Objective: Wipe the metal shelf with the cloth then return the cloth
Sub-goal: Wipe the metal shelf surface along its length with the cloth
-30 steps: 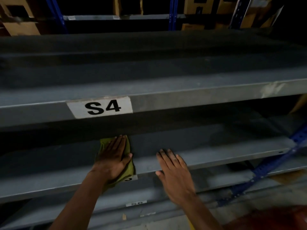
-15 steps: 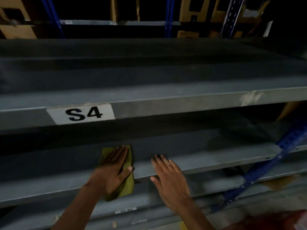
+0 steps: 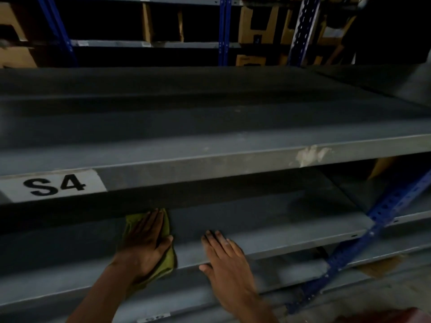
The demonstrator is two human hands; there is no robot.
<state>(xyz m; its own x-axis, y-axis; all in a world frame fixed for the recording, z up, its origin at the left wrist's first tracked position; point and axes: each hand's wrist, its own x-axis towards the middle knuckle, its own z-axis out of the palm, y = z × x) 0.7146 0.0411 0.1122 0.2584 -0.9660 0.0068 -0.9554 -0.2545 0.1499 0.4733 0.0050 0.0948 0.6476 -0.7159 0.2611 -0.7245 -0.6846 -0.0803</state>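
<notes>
While flat on the shelf (image 3: 291, 231), the cloth (image 3: 169, 259) lies under the left hand (image 3: 144, 243).

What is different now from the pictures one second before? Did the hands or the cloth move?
Little changed. The view shifted, so the S4 label now sits further left in the picture. The left hand still presses flat on the green cloth on the shelf below that label, and the right hand still rests flat beside it. Nothing was gripped or released.
</notes>
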